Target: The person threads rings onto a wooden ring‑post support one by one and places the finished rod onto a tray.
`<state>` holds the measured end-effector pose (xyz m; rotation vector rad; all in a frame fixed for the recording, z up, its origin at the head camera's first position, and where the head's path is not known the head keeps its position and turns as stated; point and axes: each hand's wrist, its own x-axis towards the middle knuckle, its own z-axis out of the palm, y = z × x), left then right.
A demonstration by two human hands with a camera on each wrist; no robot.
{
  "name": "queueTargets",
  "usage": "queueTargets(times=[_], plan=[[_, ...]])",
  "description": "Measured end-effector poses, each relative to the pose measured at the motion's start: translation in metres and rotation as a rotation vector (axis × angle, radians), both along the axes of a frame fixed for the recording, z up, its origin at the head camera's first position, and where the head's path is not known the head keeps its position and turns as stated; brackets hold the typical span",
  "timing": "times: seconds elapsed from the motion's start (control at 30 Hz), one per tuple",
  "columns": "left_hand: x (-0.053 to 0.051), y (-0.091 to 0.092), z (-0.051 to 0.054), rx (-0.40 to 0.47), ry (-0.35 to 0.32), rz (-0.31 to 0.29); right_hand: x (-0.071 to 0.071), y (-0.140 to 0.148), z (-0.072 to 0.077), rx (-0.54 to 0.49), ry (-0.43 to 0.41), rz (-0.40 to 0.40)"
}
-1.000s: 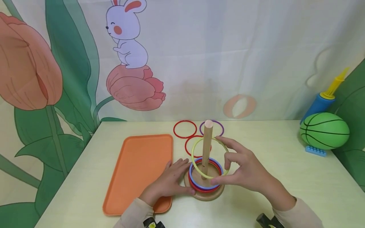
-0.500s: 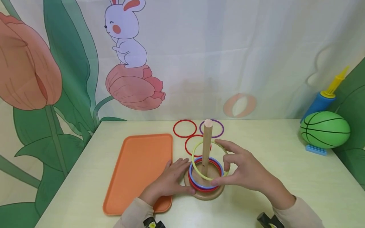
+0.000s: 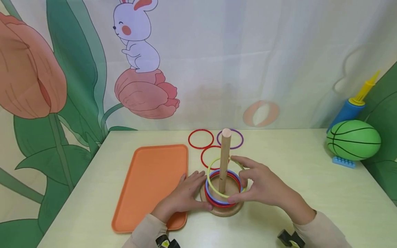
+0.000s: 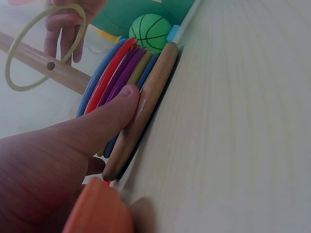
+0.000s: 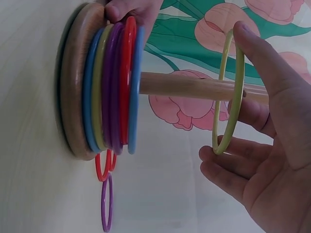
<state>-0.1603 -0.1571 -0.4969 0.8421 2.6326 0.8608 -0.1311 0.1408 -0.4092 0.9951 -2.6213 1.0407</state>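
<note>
And here's the yellow ring (image 5: pixel 240 73), pinched between the right hand's (image 3: pixel 263 184) thumb and fingers, encircling the wooden peg (image 3: pixel 225 155) and well clear of the stack (image 5: pixel 115 92)! Six rings sit around that peg, a blue ring (image 5: pixel 136 111) on top, all gathered at the round base (image 5: pixel 74 87). Judging by how things lie, those six look done, the seventh is midway, and three are left: the far red ring (image 3: pixel 189 139), the near red ring (image 3: pixel 202 158) and a purple ring (image 3: pixel 242 139), lying on the worktop (image 3: pixel 294 165) beyond the base. Over to the left hand (image 3: pixel 183 198), its grip spread against the base's left side; exactly what its fingertips touch is hard to make out. An orange tray (image 3: pixel 152 179) lies left.
</note>
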Motion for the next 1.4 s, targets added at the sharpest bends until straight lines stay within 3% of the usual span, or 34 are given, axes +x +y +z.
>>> queueTargets(times=[0.23,0.53,0.87,1.0,1.4], plan=[[0.003,-0.004,-0.001,0.002,0.004,0.004,-0.006,-0.006,-0.010,0.055,-0.110,-0.012],[0.006,-0.002,-0.003,0.013,0.013,-0.007,-0.006,-0.008,-0.024,0.094,-0.186,0.010],[0.002,0.000,0.000,0.018,0.036,-0.014,-0.012,-0.010,-0.030,0.142,-0.204,0.022],[0.003,-0.001,0.000,0.012,0.014,-0.012,-0.013,-0.011,-0.032,0.160,-0.230,0.014],[0.000,0.000,0.003,0.019,0.026,-0.013,-0.018,-0.011,-0.037,0.180,-0.209,0.018]])
